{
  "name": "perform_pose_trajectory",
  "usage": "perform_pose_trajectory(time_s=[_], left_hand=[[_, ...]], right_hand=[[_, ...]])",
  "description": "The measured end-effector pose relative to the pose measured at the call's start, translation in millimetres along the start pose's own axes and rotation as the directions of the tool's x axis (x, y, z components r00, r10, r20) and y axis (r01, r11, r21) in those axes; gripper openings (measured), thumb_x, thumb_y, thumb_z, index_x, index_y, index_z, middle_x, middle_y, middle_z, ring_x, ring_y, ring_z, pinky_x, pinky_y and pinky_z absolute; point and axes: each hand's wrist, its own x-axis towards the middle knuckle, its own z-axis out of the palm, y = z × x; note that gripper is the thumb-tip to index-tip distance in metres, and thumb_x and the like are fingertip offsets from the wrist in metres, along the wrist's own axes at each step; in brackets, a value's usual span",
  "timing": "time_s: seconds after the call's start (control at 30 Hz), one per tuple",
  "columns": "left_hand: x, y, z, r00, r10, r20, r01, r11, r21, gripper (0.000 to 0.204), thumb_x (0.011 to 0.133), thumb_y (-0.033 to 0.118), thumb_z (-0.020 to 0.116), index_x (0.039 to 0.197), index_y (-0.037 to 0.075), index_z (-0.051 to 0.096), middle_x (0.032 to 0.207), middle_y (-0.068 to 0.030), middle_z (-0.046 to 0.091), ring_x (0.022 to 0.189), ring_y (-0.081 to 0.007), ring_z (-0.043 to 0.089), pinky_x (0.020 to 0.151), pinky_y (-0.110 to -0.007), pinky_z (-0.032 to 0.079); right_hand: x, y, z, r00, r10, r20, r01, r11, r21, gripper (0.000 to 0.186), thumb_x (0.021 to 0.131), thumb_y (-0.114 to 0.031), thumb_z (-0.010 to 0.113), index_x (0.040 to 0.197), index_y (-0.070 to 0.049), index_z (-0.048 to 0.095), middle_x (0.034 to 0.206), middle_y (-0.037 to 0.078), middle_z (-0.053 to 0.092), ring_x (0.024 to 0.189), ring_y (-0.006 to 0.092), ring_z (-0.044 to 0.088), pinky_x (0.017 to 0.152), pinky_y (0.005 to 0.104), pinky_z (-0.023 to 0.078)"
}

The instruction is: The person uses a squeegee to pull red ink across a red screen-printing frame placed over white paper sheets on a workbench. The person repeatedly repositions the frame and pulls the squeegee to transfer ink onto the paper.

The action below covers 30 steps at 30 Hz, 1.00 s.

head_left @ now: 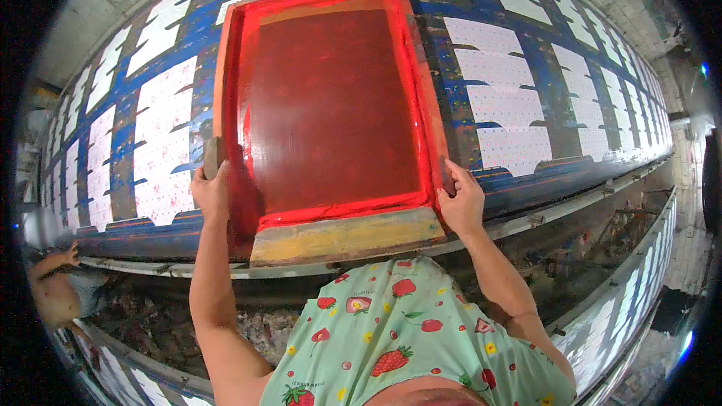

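Note:
A large screen-printing frame (331, 113) is in front of me, its mesh dark red and its inner edges coated in bright wet red. A worn yellow-and-grey board (350, 237) forms its near end. My left hand (212, 192) is closed at the frame's left side, its fingers by a small greyish block (213, 156) on that edge. On the opposite side, my right hand (460, 201) grips the right rail, thumb on the near side. Beneath the frame runs a long blue, paint-stained table (203, 116); what lies directly under the mesh is hidden.
White cut fabric pieces with small prints (500, 98) lie in rows along the table, left (162, 150) and right. A metal rail (571, 210) follows the near edge. Another person (56, 286) stands at the far left. More tables with pieces (624, 316) are behind me.

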Motion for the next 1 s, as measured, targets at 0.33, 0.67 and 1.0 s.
perform_pose_trajectory(time_s=[0.33,0.67,1.0], left_hand=[[8.6,36.9,-1.2,0.994,-0.077,0.080,0.083,0.994,-0.069,0.030,0.095,0.019,0.093,0.114,0.001,0.079,0.095,-0.0026,0.075,0.077,-0.0118,0.065,0.070,-0.032,0.052],[-59.1,124.2,94.2,0.999,0.003,0.049,0.009,0.969,-0.246,0.034,0.094,0.010,0.092,0.121,-0.004,0.077,0.105,-0.0063,0.079,0.087,-0.0152,0.072,0.079,-0.032,0.058],[-209.4,195.4,271.8,0.997,0.006,0.083,0.020,0.952,-0.305,0.029,0.091,0.008,0.092,0.113,-0.003,0.077,0.102,-0.0076,0.080,0.086,-0.0149,0.072,0.078,-0.033,0.058]], right_hand=[[15.3,-13.3,-34.1,0.981,-0.150,-0.120,0.155,0.987,0.036,0.053,0.079,-0.004,0.087,0.131,-0.013,0.079,0.105,0.014,0.074,0.099,0.0384,0.075,0.087,0.0475,0.062],[64.0,85.3,-114.9,0.989,-0.023,-0.143,0.027,0.999,0.025,0.050,0.083,-0.006,0.086,0.132,-0.013,0.081,0.111,0.017,0.079,0.097,0.0378,0.077,0.087,0.0473,0.062],[92.8,269.5,-236.5,0.976,0.082,-0.200,-0.067,0.994,0.082,0.055,0.083,0.001,0.083,0.137,-0.010,0.078,0.128,0.017,0.081,0.111,0.0374,0.079,0.094,0.0445,0.063]])
